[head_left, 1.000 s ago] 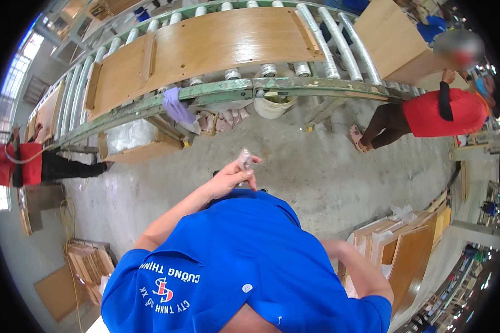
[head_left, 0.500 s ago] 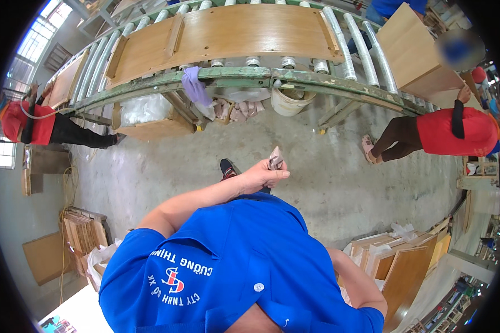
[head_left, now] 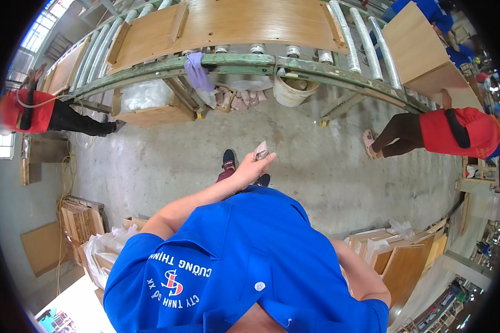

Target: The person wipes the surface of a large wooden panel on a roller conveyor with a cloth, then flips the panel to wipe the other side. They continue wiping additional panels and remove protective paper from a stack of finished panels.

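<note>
Bucket (head_left: 292, 91) under roller conveyor (head_left: 244, 61) (contents unclear), left hand (head_left: 251, 168) well apart.

Smooth glossy wood panels (head_left: 250, 22), rough matt concrete floor (head_left: 316, 166).

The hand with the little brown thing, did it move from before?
Cannot tell. The left hand holds the small brown piece raised in front of the blue shirt throughout; the roller conveyor shifts because the camera moves.
</note>
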A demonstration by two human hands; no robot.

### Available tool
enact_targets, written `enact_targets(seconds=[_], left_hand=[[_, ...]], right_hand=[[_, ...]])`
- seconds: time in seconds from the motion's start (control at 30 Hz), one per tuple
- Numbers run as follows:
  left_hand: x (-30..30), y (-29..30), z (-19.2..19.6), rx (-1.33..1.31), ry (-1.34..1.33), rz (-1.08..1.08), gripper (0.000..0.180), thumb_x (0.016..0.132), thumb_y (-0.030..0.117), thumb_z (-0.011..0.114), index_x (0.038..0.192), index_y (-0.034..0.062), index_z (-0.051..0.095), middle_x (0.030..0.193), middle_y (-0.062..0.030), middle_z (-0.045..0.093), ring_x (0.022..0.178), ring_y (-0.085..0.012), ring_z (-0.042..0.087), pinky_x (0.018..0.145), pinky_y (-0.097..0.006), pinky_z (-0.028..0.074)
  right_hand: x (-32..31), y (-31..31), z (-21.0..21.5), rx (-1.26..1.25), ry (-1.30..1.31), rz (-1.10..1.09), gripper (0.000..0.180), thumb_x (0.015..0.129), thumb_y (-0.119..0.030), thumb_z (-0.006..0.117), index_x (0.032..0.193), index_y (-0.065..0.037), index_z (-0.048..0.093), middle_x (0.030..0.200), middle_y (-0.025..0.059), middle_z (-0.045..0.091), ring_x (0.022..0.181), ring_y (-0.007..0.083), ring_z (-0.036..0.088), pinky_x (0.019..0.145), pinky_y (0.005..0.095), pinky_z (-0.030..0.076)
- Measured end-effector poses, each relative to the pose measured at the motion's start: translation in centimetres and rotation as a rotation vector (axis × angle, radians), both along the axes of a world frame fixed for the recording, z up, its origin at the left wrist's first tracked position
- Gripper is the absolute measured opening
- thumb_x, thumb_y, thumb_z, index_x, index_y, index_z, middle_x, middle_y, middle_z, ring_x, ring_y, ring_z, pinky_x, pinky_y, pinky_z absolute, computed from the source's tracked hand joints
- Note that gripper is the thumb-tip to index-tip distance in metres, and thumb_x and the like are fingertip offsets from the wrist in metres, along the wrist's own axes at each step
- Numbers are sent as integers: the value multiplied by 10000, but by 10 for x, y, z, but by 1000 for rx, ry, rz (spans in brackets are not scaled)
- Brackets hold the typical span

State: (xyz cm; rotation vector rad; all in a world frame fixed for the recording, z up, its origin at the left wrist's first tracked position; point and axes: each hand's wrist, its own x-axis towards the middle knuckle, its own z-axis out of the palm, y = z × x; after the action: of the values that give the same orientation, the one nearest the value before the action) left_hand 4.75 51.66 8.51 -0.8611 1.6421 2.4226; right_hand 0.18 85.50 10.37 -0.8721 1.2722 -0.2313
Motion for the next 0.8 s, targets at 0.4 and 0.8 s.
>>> enact_targets(seconds=[0.4,0.8], left_hand=[[-3,-1,5,-54,80,55,289,860,286,592,682,127,430,545,70,368,485,-34,313,439,-221,264],[-22,-4,13,48,91,184,303,877,196,565,640,131,388,519,65,341,457,-40,274,432,-229,232]], right_hand=[[-8,-14,0,-151,109,257,444,686,-377,658,1014,-79,623,1043,179,608,939,343,573,775,377,457],[-12,-6,12,-258,17,-195,474,654,-383,687,1011,-79,619,1051,171,607,950,337,569,764,376,453]])
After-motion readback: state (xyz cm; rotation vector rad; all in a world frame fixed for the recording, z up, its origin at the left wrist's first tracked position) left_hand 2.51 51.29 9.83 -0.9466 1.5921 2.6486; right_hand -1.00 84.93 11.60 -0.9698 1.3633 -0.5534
